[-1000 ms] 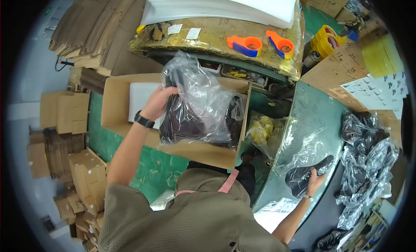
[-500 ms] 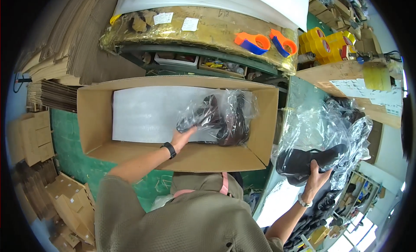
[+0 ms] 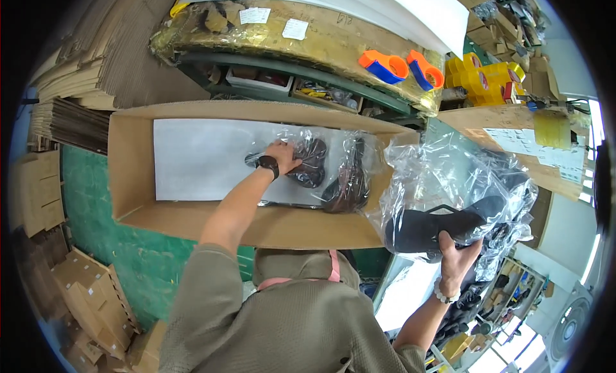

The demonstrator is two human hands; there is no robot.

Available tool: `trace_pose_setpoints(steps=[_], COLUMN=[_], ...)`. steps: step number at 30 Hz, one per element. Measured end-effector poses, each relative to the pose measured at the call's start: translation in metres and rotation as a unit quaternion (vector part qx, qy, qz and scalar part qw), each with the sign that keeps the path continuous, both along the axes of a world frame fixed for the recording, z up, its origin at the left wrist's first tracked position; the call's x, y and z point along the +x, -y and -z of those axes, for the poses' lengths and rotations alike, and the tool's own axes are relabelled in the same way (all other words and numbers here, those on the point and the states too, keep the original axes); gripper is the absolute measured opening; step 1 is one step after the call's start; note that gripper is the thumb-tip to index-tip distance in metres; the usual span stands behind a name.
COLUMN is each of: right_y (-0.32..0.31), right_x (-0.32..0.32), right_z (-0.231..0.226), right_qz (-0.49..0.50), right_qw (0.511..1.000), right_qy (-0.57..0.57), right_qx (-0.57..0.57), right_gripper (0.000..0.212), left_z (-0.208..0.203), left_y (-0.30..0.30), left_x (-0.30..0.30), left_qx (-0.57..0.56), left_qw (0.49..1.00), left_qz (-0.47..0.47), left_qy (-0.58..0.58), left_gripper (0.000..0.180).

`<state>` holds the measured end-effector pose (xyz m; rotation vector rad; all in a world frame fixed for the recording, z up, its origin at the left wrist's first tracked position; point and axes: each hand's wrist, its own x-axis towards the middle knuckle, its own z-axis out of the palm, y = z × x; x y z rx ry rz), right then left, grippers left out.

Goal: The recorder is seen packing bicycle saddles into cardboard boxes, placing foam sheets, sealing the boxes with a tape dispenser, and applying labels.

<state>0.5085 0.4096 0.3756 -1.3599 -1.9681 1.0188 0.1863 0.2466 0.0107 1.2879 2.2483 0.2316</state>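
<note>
A long cardboard box lies in front of me, lined with a white foam sheet. In it, my left hand reaches over a brown boot in clear plastic, its fingers bent over the far side and its thumb apart. Another brown bagged boot lies to its right, by the box's right end. Over the box's right edge and the side table, my right hand grips a black boot wrapped in a clear plastic bag.
Behind the box stands a bench with two orange-and-blue tape dispensers. Yellow tape rolls are stacked at the far right. Flattened cartons lean at the far left, and folded cartons lie nearer. A fan is at the right.
My left hand has moved farther over the brown boot, from its near side to its top. My right hand has brought the black boot left, toward the box.
</note>
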Motion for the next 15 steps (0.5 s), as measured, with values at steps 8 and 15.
trace_pose_setpoints(steps=[8, 15], right_y=[-0.001, 0.014], right_x=[0.013, -0.021], right_z=[-0.004, 0.014], right_qz=[0.025, -0.064], right_qw=[0.999, 0.991], right_qy=[-0.020, -0.016], right_qx=[0.003, -0.113], right_gripper=[0.066, 0.062], left_z=[-0.025, 0.005], left_y=[-0.011, -0.006], left_x=[0.046, 0.078], left_qx=[-0.024, 0.035], left_qw=[0.939, 0.870], left_qz=[-0.304, -0.284], left_qy=[0.160, 0.401], left_gripper=[0.040, 0.063])
